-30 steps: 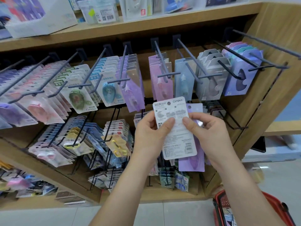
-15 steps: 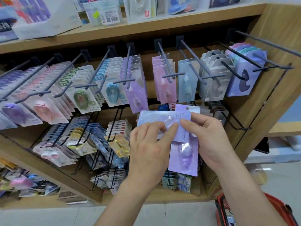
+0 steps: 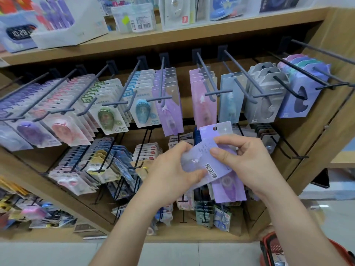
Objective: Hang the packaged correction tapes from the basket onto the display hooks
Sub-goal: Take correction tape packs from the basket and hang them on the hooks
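Hands meet in front of the display rack (image 3: 315, 131), each holding 1 purple correction-tape pack. The right hand (image 3: 249, 162) pinches an upright pack (image 3: 229, 189) near its middle, fingers (image 3: 221, 153) curled onto the front of the card, so the hang hole (image 3: 215, 128) at the top stands free above them. The left hand (image 3: 171, 169) grips a tilted pack (image 3: 203, 160) that lies across the upright one and touches it, thumb on its printed face. Both are held in the air, below the top row of hooks and well above the red basket (image 3: 266, 239) in the lower right corner.

These packs look light: thin card with a clear blister over the tape. The card will likely bend if squeezed at 1 corner, and the glossy faces may slide on each other, so the 2 want separating first. Probably the best hold is by the card edges beside the blister, below the hole, leaving it clear for the hook (image 3: 162, 79) that carries matching purple packs (image 3: 169, 112).
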Available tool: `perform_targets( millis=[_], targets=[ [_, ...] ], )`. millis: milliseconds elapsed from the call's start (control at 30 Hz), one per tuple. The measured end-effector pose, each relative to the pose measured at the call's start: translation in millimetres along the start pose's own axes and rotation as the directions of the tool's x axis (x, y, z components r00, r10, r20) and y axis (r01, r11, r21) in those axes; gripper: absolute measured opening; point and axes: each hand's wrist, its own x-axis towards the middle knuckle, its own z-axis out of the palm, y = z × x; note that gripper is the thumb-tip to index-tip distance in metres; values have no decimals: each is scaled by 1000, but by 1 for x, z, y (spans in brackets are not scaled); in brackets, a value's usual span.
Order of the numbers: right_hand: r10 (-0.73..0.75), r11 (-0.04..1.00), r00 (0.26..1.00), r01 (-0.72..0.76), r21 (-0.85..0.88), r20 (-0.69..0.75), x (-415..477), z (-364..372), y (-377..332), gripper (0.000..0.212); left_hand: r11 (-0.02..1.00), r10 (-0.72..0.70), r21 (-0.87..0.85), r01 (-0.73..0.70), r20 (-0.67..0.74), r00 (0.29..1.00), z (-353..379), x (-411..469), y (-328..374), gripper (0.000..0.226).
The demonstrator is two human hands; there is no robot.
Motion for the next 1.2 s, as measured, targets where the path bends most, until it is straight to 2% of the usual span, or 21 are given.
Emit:
perform_targets(
  millis=[67,133,200,267,333,400,467,533,667,800,933,1000,1100,1200],
  targets=[
    [-4,998,1000,5,63,-18,1,6,-2,6,975,-60,-213,63,24,998,1,0,-4,28],
    [6,991,1000,-3,137,-17,2,10,-4,15,921,-75,-382,73,10,997,0,-1,-7,33],
    [21,984,1000,-16,175,-23,5,10,-3,21,844,-50,-534,40,-5,999,-2,-4,-11,54],
    [25,987,1000,-24,157,-4,6,8,0,16,781,-14,-624,20,15,1000,-8,-8,-18,77],
    [-2,992,1000,-2,129,30,7,9,-1,26,831,16,-554,-35,-39,999,-15,-9,-25,69],
    [-34,988,996,21,153,83,8,12,-1,50,904,-13,-424,-60,-167,986,-19,-6,-31,45],
    [-20,977,991,-8,215,130,8,18,-3,72,925,-75,-379,-31,-261,962,-20,-2,-32,37],
    [-4,972,989,-31,234,148,10,25,-4,80,919,-87,-393,-41,-302,949,-22,2,-27,31],
    [6,984,980,-42,174,201,12,37,-2,59,872,-67,-481,-86,-292,954,-25,9,-14,9],
    [13,990,971,-46,133,240,13,46,-1,45,834,-95,-543,-102,-323,942,-24,15,-11,16],
    [15,998,967,-30,55,255,13,41,4,45,799,-117,-570,-190,-458,881,-32,19,-15,21],
    [15,999,966,-24,31,260,12,41,8,39,831,-41,-486,-273,-542,839,-37,20,-14,26],
    [-6,999,963,-4,36,270,12,44,12,36,884,67,-329,-333,-616,785,-40,20,-10,21],
    [3,997,961,-25,77,277,13,50,18,36,895,3,-350,-275,-613,790,-38,27,-15,20]
  ],
)
